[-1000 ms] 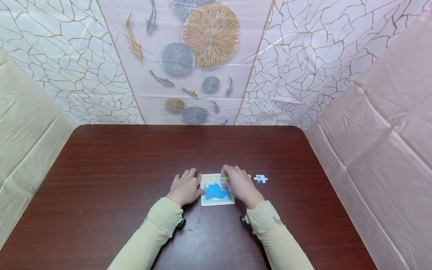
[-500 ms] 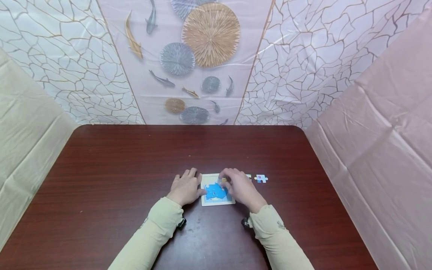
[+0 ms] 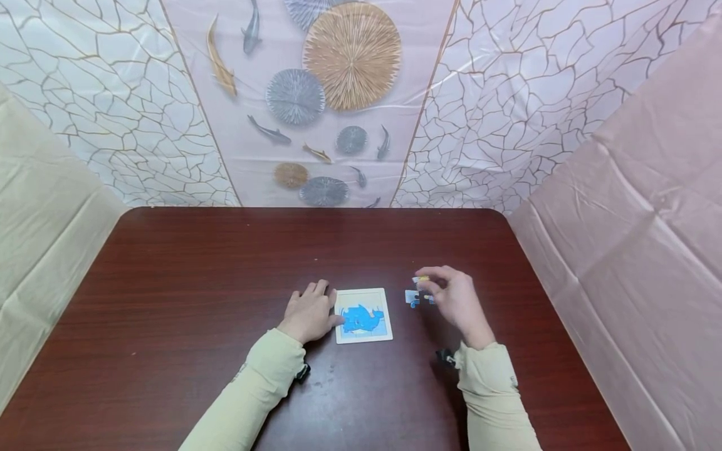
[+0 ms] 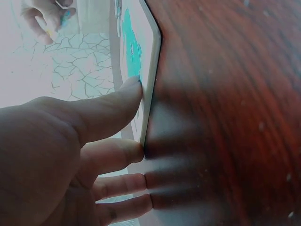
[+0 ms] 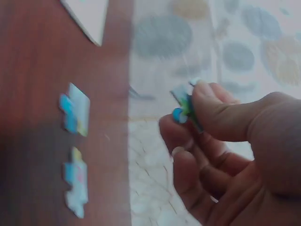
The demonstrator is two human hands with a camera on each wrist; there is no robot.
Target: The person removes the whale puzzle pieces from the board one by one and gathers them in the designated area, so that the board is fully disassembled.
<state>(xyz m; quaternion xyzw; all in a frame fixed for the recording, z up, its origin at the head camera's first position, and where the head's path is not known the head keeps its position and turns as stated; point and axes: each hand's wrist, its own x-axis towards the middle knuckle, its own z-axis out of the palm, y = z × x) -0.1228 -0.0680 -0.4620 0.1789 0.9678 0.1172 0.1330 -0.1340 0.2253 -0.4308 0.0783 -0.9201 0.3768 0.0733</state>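
A square jigsaw tray (image 3: 388,316) with a pale rim and a blue animal picture lies on the table. My left hand (image 3: 308,316) rests at its left side, thumb over the rim, the other fingertips on the wood; the left wrist view shows the index fingertip (image 4: 134,151) against the tray's edge. Right of the tray and raised above the table, my right hand (image 3: 458,302) pinches a jigsaw piece (image 5: 182,98) between thumb and fingers. Two loose jigsaw pieces lie below it: one pale and blue (image 5: 77,109), one with a pink mark (image 5: 79,181), partly hidden in the head view.
The dark red-brown table (image 3: 225,257) ends at a patterned cloth backdrop (image 3: 352,188). Pale cloth walls (image 3: 615,207) stand along both sides. A dark band (image 3: 445,358) sits at the right wrist.
My right hand has moved from above the tray to the right with the piece in its fingers, uncovering the tray's upper right part. My left hand has stayed in place.
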